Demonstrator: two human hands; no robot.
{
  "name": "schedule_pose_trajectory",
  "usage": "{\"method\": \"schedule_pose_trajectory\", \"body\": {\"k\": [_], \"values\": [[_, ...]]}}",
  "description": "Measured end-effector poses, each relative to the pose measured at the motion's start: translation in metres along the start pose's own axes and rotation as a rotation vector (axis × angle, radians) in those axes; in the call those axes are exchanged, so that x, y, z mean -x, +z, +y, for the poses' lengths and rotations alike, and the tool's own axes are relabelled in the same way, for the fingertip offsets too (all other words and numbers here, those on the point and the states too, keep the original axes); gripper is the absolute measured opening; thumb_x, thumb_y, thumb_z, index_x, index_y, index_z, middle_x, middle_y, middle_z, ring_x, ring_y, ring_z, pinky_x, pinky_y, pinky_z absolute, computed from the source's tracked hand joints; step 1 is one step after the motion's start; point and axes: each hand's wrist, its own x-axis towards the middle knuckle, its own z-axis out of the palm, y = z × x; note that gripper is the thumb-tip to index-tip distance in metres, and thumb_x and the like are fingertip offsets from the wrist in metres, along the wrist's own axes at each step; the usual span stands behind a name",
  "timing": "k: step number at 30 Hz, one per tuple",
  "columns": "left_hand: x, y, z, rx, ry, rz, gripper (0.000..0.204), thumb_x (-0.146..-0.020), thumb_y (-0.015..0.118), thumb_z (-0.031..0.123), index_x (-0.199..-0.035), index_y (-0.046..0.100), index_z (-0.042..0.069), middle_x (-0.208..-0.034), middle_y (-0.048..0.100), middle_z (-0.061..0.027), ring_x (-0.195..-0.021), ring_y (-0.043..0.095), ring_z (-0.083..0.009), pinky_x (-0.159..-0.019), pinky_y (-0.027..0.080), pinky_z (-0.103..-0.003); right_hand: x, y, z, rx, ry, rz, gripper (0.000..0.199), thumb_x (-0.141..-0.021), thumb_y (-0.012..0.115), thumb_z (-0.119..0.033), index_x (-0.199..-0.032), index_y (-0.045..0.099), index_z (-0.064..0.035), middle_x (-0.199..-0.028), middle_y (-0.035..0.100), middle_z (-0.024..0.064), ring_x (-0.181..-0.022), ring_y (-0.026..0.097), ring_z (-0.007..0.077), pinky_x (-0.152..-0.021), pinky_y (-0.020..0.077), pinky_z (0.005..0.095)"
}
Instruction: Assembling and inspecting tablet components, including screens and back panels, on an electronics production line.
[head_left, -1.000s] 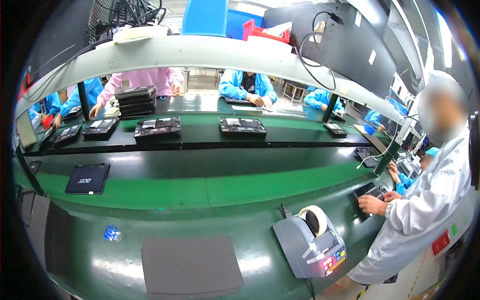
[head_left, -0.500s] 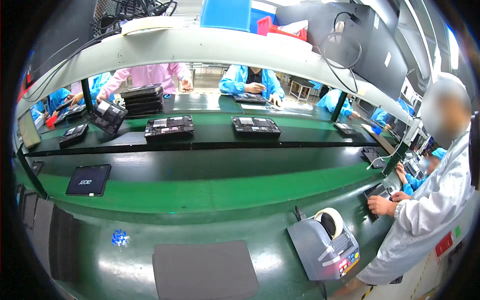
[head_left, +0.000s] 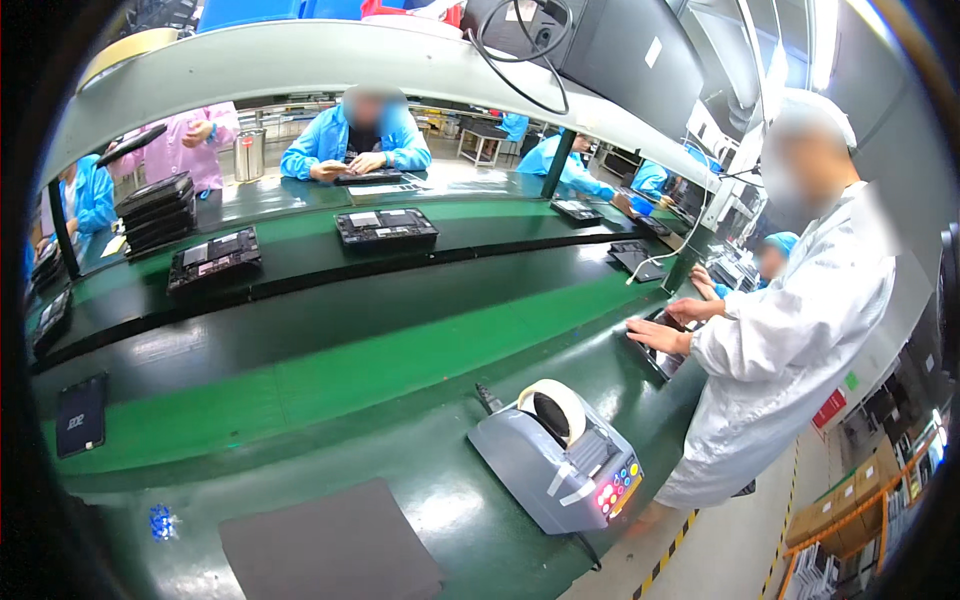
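Observation:
Neither my left hand nor my right hand shows in the head view. In front of me lies a dark grey mat (head_left: 330, 545) on the green bench (head_left: 450, 500). To its right stands a grey tape dispenser (head_left: 558, 465) with a white tape roll (head_left: 552, 405) on top and coloured buttons at its corner. A small blue item (head_left: 160, 520) lies left of the mat.
A co-worker in a white coat (head_left: 790, 340) stands at the right with both hands on a dark device (head_left: 655, 350). Opened laptops (head_left: 385, 228) ride the conveyor belt (head_left: 300, 340). People in blue and pink coats sit across. A dark flat case (head_left: 80, 415) lies at left.
The view has swung to the right: the mat, dispenser and co-worker have shifted left and appear closer. The co-worker keeps both hands on the dark device.

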Motion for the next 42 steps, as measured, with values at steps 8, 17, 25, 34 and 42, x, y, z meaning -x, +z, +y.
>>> {"method": "schedule_pose_trajectory", "body": {"k": [8, 17, 25, 34, 42], "values": [[-0.001, -0.001, 0.000, -0.034, 0.010, -0.080, 0.028, -0.092, 0.046, 0.018, -0.107, 0.054, -0.003, -0.093, 0.061, -0.0166, -0.085, 0.057, -0.0259, -0.078, 0.047, -0.036, 0.017, 0.004, 0.011, -0.012, 0.031, -0.017, 0.036, -0.085, 0.050, -0.032, -0.103, 0.066, -0.0045, -0.085, 0.064, 0.0172, -0.074, 0.060, 0.0297, -0.066, 0.0483, 0.0408], [0.002, -0.006, 0.000, -0.069, 0.006, -0.141, 0.028, -0.092, 0.046, 0.018, -0.107, 0.054, -0.004, -0.092, 0.061, -0.0165, -0.084, 0.057, -0.0260, -0.078, 0.047, -0.036, 0.024, 0.008, 0.013, -0.016, 0.039, -0.054, 0.036, -0.085, 0.050, -0.031, -0.103, 0.066, -0.0045, -0.084, 0.064, 0.0167, -0.073, 0.060, 0.0289, -0.065, 0.0483, 0.0403], [0.008, -0.008, -0.001, -0.093, -0.004, -0.190, 0.028, -0.092, 0.046, 0.018, -0.107, 0.054, -0.004, -0.092, 0.061, -0.0164, -0.084, 0.057, -0.0260, -0.078, 0.047, -0.036, 0.029, 0.010, 0.015, -0.010, 0.045, -0.093, 0.036, -0.085, 0.050, -0.031, -0.102, 0.066, -0.0044, -0.083, 0.064, 0.0163, -0.072, 0.060, 0.0281, -0.064, 0.0483, 0.0398], [0.001, -0.009, 0.004, -0.125, 0.013, -0.254, 0.028, -0.092, 0.046, 0.019, -0.107, 0.054, -0.004, -0.092, 0.061, -0.0164, -0.083, 0.057, -0.0260, -0.077, 0.047, -0.036, 0.032, 0.010, 0.015, -0.021, 0.050, -0.110, 0.036, -0.085, 0.050, -0.031, -0.102, 0.066, -0.0044, -0.082, 0.064, 0.0158, -0.070, 0.060, 0.0272, -0.063, 0.0483, 0.0392], [0.000, -0.009, 0.007, -0.144, 0.019, -0.316, 0.028, -0.092, 0.046, 0.019, -0.107, 0.054, -0.004, -0.091, 0.061, -0.0163, -0.082, 0.057, -0.0260, -0.077, 0.047, -0.036, 0.040, 0.007, 0.017, -0.019, 0.063, -0.129, 0.035, -0.085, 0.050, -0.031, -0.101, 0.066, -0.0044, -0.082, 0.065, 0.0154, -0.069, 0.060, 0.0265, -0.062, 0.0483, 0.0387]]}}
